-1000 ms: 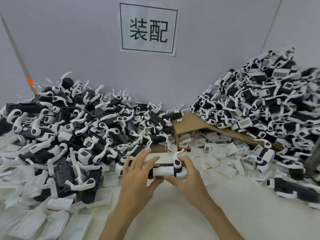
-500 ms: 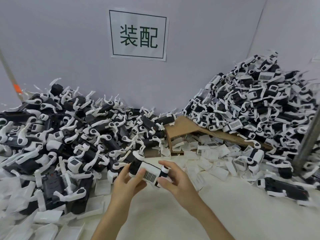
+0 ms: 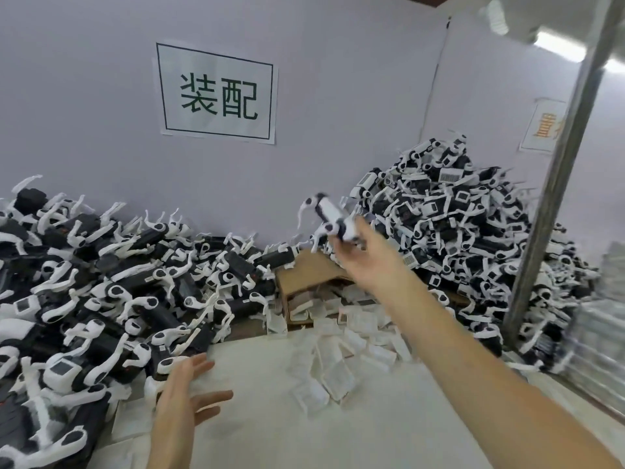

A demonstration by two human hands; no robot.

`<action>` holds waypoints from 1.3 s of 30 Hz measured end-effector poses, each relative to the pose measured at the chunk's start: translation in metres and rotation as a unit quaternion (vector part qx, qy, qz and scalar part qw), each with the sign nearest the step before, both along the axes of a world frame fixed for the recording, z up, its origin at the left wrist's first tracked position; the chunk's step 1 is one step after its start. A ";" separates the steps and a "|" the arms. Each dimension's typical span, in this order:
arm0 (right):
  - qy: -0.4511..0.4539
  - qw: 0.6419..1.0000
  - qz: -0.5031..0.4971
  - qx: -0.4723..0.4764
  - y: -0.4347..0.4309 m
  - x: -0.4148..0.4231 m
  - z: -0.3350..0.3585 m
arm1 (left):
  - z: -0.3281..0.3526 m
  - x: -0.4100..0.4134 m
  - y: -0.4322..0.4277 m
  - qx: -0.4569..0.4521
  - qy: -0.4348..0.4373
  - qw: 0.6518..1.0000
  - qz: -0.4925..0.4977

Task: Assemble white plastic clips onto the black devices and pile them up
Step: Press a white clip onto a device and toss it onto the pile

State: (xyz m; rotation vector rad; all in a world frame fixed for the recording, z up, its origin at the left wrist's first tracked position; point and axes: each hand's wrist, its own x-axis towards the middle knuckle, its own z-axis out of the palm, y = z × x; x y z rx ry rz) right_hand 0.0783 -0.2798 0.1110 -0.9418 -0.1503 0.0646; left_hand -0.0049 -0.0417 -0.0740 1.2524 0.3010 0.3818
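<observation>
My right hand (image 3: 368, 255) is stretched out to the upper right, with an assembled black device with white clips (image 3: 329, 214) at its fingertips, in the air just left of the tall right pile of finished devices (image 3: 456, 225). The grip is blurred; the fingers look curled on the device's lower end. My left hand (image 3: 182, 394) hovers low over the white table (image 3: 304, 428), fingers spread and holding nothing, beside the left heap of black devices (image 3: 101, 282).
A cardboard box (image 3: 304, 269) lies between the two heaps. Several loose white plastic pieces (image 3: 338, 353) are scattered in front of it. A metal pole (image 3: 558, 184) stands at the right, in front of the right pile. A sign (image 3: 216, 93) hangs on the back wall.
Both hands held the device together near the table. Now my left hand has let go and my right hand has swung the device up and right toward the right pile.
</observation>
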 end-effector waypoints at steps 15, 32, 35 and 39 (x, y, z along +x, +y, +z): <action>-0.192 0.862 -0.043 -0.467 0.044 0.027 -0.035 | 0.006 0.000 0.000 -0.020 0.048 0.999 -0.007; -0.250 0.757 -0.028 -0.603 0.132 0.039 -0.145 | 0.002 -0.019 -0.003 0.014 0.062 0.996 0.070; -0.208 0.723 0.042 -0.658 0.155 0.072 -0.143 | 0.001 -0.019 -0.002 0.014 0.060 0.995 0.073; -0.196 0.712 0.039 -0.674 0.186 0.096 -0.157 | -0.002 -0.017 -0.001 0.012 0.062 0.995 0.077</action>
